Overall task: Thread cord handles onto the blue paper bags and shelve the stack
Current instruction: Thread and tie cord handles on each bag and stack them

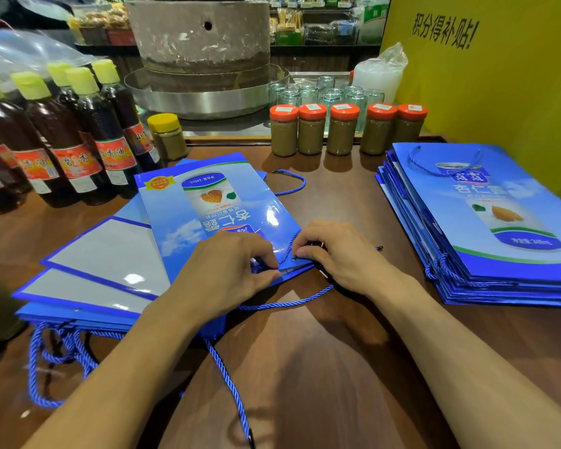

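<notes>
A single wide-angle view, taken from the person's head, faces forward and steeply down onto the brown table [321,367]. It sits close. Both forearms enter from the bottom edge, at 7 and 5 o'clock, and the left hand [230,273] and right hand [334,254] meet just below the frame's centre on a blue paper bag [208,205]. A cord [229,384] runs off toward 6 o'clock. Farther out, the view takes in bottles [62,150] at 10 o'clock, jars [342,131] near 12, a yellow panel [499,76] at 2 and a bag stack [499,222] at 3. Lines bow near the frame's edges.
</notes>
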